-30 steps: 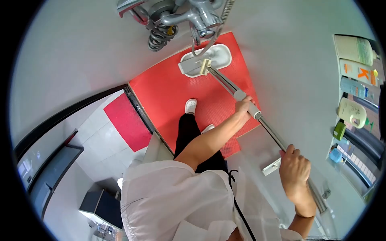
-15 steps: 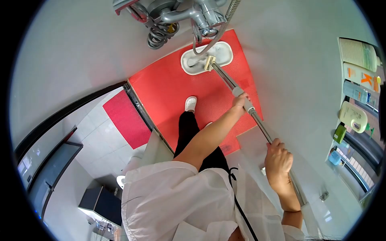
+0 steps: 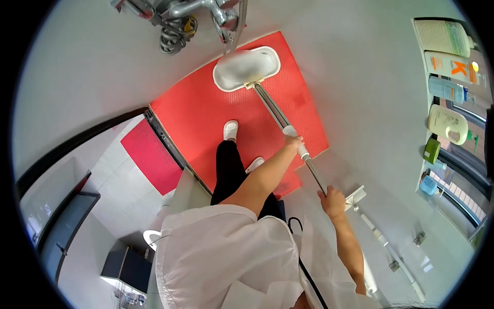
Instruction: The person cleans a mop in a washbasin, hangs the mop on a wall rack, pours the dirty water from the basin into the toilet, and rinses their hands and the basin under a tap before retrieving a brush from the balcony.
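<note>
My left hand (image 3: 294,143) is closed round the grey grip on the upper part of a metal mop pole (image 3: 272,110). Further back along the pole, my right hand (image 3: 333,202) grips the thinner shaft. The pole's cream-coloured end clamp (image 3: 253,84) lies at the near rim of a white oval basin (image 3: 274,55). Inside the basin the contents are blurred and cannot be made out. The basin stands on a red textured mat (image 3: 206,108), on which two white shoes also rest.
A chrome tap (image 3: 211,9) with a coiled grey hose (image 3: 175,36) is on the wall beyond the basin. Several bottles, one with a handle (image 3: 447,124), line a ledge at right. A second white pole (image 3: 383,239) leans at lower right. A door track (image 3: 164,136) borders the mat.
Both hands and the pole have shifted leftward in view, my right hand most. The clamp has moved to the basin's near rim. The whole view has shifted, and the second pole is now visible.
</note>
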Tool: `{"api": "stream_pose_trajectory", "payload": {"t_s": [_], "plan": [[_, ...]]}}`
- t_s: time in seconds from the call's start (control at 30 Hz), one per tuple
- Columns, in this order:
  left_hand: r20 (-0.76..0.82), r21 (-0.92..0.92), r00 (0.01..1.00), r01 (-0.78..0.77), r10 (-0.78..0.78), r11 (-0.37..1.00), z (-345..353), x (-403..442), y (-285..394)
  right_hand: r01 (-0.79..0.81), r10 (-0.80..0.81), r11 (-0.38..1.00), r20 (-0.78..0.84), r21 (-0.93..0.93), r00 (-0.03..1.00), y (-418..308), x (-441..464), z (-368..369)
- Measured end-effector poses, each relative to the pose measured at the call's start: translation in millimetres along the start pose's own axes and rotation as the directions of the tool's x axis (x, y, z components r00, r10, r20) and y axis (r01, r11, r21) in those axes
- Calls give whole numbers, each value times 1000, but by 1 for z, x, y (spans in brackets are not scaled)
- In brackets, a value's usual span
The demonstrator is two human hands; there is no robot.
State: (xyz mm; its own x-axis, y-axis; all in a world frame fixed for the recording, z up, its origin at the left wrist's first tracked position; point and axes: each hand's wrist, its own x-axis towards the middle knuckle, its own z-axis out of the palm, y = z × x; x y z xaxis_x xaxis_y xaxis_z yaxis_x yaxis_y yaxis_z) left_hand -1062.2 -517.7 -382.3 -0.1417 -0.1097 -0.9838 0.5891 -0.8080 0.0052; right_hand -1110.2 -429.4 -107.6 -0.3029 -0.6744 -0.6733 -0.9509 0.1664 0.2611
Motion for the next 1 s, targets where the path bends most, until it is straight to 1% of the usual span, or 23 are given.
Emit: {"api": "stream_pose_trajectory", "payload": {"t_s": [0.03, 0.07, 0.13, 0.17, 0.23, 0.27, 0.33, 0.37, 0.4, 0.43, 0.47, 0.5, 0.53, 0.57, 0.6, 0.67, 0.73, 0.8, 0.83, 0.87, 0.93, 0.97, 1.0], "plan": [[5, 66, 1000, -13, 13, 998, -5, 0, -8, -45, 39, 992, 58, 120, 998, 4, -4, 12], [5, 138, 1000, -20, 20, 990, -14, -4, -15, -38, 30, 991, 65, 126, 997, 9, -11, 22], [-1, 170, 999, -46, 47, 984, -19, -13, -31, -38, 16, 956, 78, 291, 997, 26, -22, 41], [23, 171, 997, -82, 79, 982, -19, -17, -39, -31, 8, 955, 78, 296, 997, 32, -28, 44], [54, 185, 986, -164, 156, 969, -22, -27, -57, -60, 14, 911, 114, 409, 993, 46, -41, 48], [50, 184, 986, -168, 161, 969, -23, -35, -65, -54, 8, 910, 113, 412, 994, 55, -47, 55], [83, 182, 965, -259, 248, 948, -24, -52, -80, -47, -5, 886, 110, 460, 994, 75, -58, 71], [102, 220, 967, -249, 232, 943, -26, -71, -80, -40, -9, 887, 105, 461, 994, 88, -66, 85], [103, 214, 966, -256, 239, 943, -27, -79, -88, -61, -23, 823, 139, 565, 990, 101, -73, 100], [121, 211, 952, -300, 280, 930, -30, -85, -99, -85, -42, 747, 174, 659, 984, 111, -77, 113], [136, 210, 938, -342, 318, 916, -33, -91, -110, -79, -48, 748, 172, 659, 984, 113, -85, 111], [144, 194, 934, -350, 327, 916, -36, -96, -120, -276, -15, 583, 349, 764, 937, 111, -99, 103], [141, 194, 933, -354, 331, 915, -40, -96, -131, -469, -23, 385, 516, 795, 856, 111, -107, 101], [168, 176, 916, -392, 365, 903, -45, -96, -143, -533, -77, 279, 572, 799, 817, 118, -114, 113], [195, 158, 897, -427, 396, 890, -49, -96, -153, -531, -80, 278, 570, 800, 817, 122, -120, 123], [191, 153, 904, -411, 382, 899, -58, -96, -175, -621, -169, 125, 634, 773, 755, 128, -135, 141], [226, 158, 921, -357, 318, 921, -66, -96, -195, -607, -204, 131, 621, 784, 757, 138, -148, 161], [211, 184, 930, -341, 301, 922, -74, -95, -223, -628, -166, 208, 660, 750, 733, 141, -164, 173], [167, 210, 942, -321, 290, 923, -78, -95, -237, -617, -86, 303, 666, 726, 741, 142, -171, 174], [125, 236, 953, -299, 276, 925, -82, -92, -250, -622, -82, 294, 667, 726, 740, 143, -173, 180], [124, 203, 956, -285, 265, 937, -85, -78, -266, -439, -136, 433, 539, 787, 831, 145, -163, 202], [111, 195, 961, -273, 255, 942, -87, -79, -269, -420, -140, 264, 466, 868, 874, 144, -153, 227], [97, 184, 964, -262, 248, 947, -89, -79, -269, -365, -123, 336, 424, 868, 897, 138, -138, 249]]}}
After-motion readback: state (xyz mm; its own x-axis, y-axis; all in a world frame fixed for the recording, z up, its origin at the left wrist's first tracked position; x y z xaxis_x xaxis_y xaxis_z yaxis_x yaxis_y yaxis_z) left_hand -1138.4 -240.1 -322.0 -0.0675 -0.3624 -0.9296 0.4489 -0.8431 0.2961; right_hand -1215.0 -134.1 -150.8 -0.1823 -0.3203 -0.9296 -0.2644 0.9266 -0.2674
